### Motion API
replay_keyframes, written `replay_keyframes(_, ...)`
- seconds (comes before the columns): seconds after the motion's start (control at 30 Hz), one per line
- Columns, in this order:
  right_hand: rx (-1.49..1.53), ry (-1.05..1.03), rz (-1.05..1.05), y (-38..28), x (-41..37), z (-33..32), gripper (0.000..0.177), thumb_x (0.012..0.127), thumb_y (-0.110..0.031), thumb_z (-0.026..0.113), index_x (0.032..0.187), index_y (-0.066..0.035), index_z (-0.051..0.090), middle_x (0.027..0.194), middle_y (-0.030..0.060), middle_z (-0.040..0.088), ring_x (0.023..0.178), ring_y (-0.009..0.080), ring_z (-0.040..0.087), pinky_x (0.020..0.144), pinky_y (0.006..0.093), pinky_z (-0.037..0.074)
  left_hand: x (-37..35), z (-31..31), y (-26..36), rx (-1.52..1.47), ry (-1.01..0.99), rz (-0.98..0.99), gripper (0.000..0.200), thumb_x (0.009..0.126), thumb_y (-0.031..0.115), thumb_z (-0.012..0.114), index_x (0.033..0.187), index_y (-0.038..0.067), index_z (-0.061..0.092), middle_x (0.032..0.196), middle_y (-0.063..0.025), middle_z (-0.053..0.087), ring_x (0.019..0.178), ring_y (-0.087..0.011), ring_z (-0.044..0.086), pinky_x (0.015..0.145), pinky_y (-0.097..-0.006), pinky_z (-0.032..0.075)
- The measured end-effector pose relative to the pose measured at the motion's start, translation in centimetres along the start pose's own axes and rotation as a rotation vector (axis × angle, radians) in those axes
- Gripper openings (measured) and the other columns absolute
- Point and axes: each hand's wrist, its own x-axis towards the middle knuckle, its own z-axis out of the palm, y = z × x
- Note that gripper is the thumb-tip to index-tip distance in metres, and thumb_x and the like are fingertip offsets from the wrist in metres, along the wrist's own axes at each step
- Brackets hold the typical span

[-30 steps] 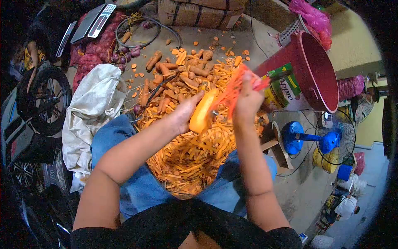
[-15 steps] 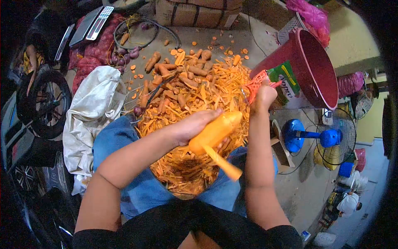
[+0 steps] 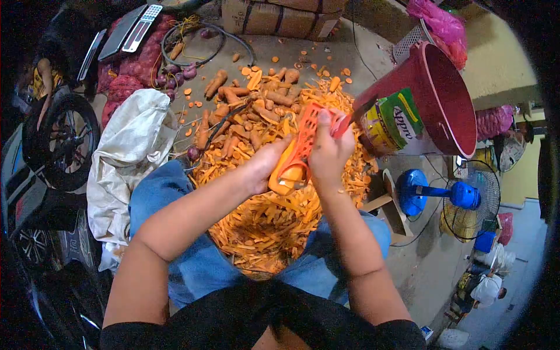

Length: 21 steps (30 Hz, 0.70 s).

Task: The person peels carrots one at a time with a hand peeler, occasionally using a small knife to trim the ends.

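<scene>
— Floor point(image 3: 402, 280), concrete: peelings point(image 3: 256, 219) heaped, bucket point(image 3: 388, 84) alongside. State of grips?
— My left grip point(image 3: 269, 166): wrapped round one carrot point(image 3: 282, 185), above the peelings. My right grip point(image 3: 331, 153): curled firmly about one red peeler point(image 3: 312, 125), over the carrot.
— Handling?
— I judge it stiff, fairly light, slick where peeled. Best held by its side, clear of the peeler.

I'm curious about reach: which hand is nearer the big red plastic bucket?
Right. The right hand, gripping a perforated red plastic tool, is close to the bucket; the left hand, holding a peeled orange carrot, is farther away.
</scene>
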Motion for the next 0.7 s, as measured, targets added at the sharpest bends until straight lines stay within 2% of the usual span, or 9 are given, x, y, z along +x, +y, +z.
replay_keyframes(0.1, 0.043, 0.212, 0.005, 2.3, 3.9, -1.9, 0.017, 0.078, -0.016, 0.047, 0.071, 0.000, 0.047, 0.060, 0.0006, 0.044, 0.050, 0.0083, 0.036, 0.048, 0.0212, 0.032, -1.3, 0.8, -0.1, 0.234, -0.006, -0.097, 0.039, 0.084, 0.037, 0.027, 0.091, 0.006, 0.049, 0.071, -0.0051, 0.055, 0.055, -0.0127, 0.052, 0.051, -0.0256, 0.044)
replay_keyframes(0.17, -0.314, 0.432, 0.021, 7.7, 6.8, -4.4, 0.024, 0.078, -0.018, 0.048, 0.062, 0.000, 0.044, 0.056, 0.0011, 0.044, 0.047, 0.0079, 0.034, 0.044, 0.0236, 0.029, -2.1, 1.1, 0.0, 0.411, -0.111, -0.061, 0.038, 0.083, 0.038, 0.031, 0.093, 0.006, 0.049, 0.071, -0.0043, 0.055, 0.055, -0.0120, 0.052, 0.051, -0.0248, 0.044)
replay_keyframes(0.2, -0.315, 0.438, 0.022, 7.1, 6.6, -4.6, 0.024, 0.078, -0.018, 0.048, 0.062, 0.000, 0.044, 0.056, 0.0011, 0.044, 0.047, 0.0079, 0.034, 0.044, 0.0236, 0.029, -2.4, 1.3, 0.1, 0.415, -0.113, -0.064, 0.038, 0.083, 0.038, 0.031, 0.093, 0.006, 0.049, 0.071, -0.0043, 0.055, 0.055, -0.0120, 0.052, 0.051, -0.0248, 0.044)
replay_keyframes(0.27, -0.061, 0.369, 0.207, 4.8, 6.3, -4.8, 0.032, 0.077, -0.020, 0.048, 0.053, 0.000, 0.041, 0.051, 0.0005, 0.041, 0.044, 0.0087, 0.032, 0.040, 0.0270, 0.025, -2.9, 1.5, 0.4, 0.248, -0.061, -0.104, 0.038, 0.082, 0.038, 0.034, 0.096, 0.005, 0.048, 0.073, -0.0036, 0.054, 0.056, -0.0111, 0.051, 0.051, -0.0240, 0.043)
replay_keyframes(0.43, -0.015, 0.256, 0.279, 4.4, 6.6, -5.2, 0.035, 0.077, -0.023, 0.049, 0.052, 0.000, 0.041, 0.050, 0.0000, 0.041, 0.043, 0.0087, 0.032, 0.039, 0.0272, 0.025, -1.9, -0.1, 1.3, 0.244, -0.086, -0.008, 0.038, 0.080, 0.035, 0.041, 0.100, 0.004, 0.045, 0.081, -0.0037, 0.053, 0.064, -0.0100, 0.050, 0.055, -0.0229, 0.042)
replay_keyframes(0.5, -0.246, 0.168, -0.168, 6.3, 7.3, -5.6, 0.031, 0.076, -0.023, 0.049, 0.059, 0.002, 0.045, 0.051, 0.0023, 0.043, 0.045, 0.0093, 0.034, 0.041, 0.0256, 0.029, -1.8, -0.3, 1.6, 0.465, -0.058, 0.157, 0.043, 0.075, 0.033, 0.050, 0.105, 0.003, 0.042, 0.083, -0.0043, 0.051, 0.067, -0.0100, 0.049, 0.059, -0.0220, 0.041)
replay_keyframes(0.53, -0.245, 0.169, -0.170, 4.4, 6.8, -5.2, 0.031, 0.076, -0.023, 0.049, 0.059, 0.002, 0.045, 0.051, 0.0023, 0.043, 0.045, 0.0093, 0.034, 0.041, 0.0256, 0.029, -2.0, -0.3, 1.8, 0.499, -0.067, 0.230, 0.050, 0.070, 0.029, 0.056, 0.107, 0.001, 0.039, 0.084, -0.0052, 0.050, 0.069, -0.0101, 0.048, 0.062, -0.0213, 0.039)
replay_keyframes(0.6, -0.156, -0.148, 0.138, 0.7, 5.4, -5.1, 0.026, 0.076, -0.021, 0.049, 0.068, 0.003, 0.047, 0.053, 0.0054, 0.044, 0.047, 0.0112, 0.038, 0.045, 0.0253, 0.033, -2.0, -1.1, 2.2, 0.636, -0.073, 0.256, 0.050, 0.070, 0.028, 0.056, 0.109, 0.002, 0.036, 0.089, -0.0060, 0.049, 0.076, -0.0116, 0.048, 0.067, -0.0236, 0.040)
replay_keyframes(0.7, -0.358, -0.260, 0.112, 1.1, 4.8, -5.3, 0.022, 0.077, -0.020, 0.048, 0.071, 0.002, 0.048, 0.052, 0.0052, 0.044, 0.049, 0.0116, 0.038, 0.048, 0.0259, 0.034, -2.5, -1.1, 2.9, 0.715, -0.106, 0.239, 0.049, 0.071, 0.027, 0.054, 0.110, 0.004, 0.035, 0.091, -0.0073, 0.049, 0.079, -0.0143, 0.049, 0.069, -0.0266, 0.042)
